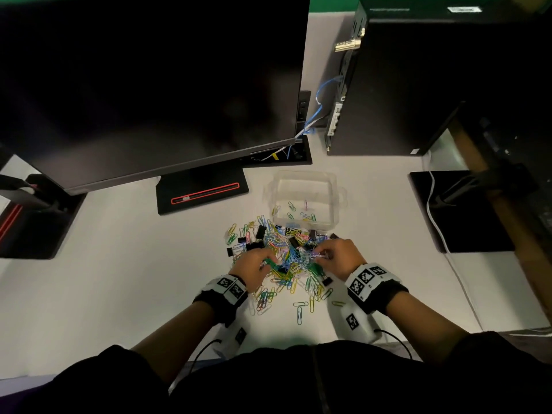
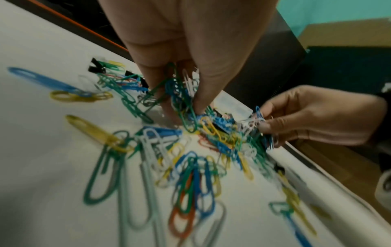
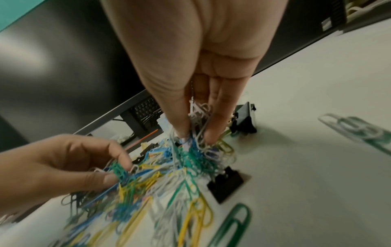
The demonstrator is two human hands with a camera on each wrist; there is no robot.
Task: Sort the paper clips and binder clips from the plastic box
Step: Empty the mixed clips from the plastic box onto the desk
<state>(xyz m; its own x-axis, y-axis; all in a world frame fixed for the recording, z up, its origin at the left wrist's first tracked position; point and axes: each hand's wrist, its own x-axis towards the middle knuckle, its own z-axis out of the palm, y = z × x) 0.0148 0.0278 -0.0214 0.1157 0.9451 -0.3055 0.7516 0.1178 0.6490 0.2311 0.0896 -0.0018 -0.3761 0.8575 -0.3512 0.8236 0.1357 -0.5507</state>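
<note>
Paper clips (image 1: 280, 258) in many colours lie heaped on the white desk (image 1: 119, 264), mixed with black binder clips (image 1: 260, 231), just in front of the clear plastic box (image 1: 304, 186). A few clips lie on the box's floor. The left hand (image 1: 254, 267) is down in the near-left part of the heap, thumb and fingers pinching a tangled bunch of green and blue clips. The right hand (image 1: 337, 255) is at the heap's right side, thumb and fingertips pinching a small cluster of white and silver clips. Both hands touch the pile. A dark monitor (image 1: 149, 85) stands behind on the left, and a black computer case (image 1: 418, 85) on the right.
</note>
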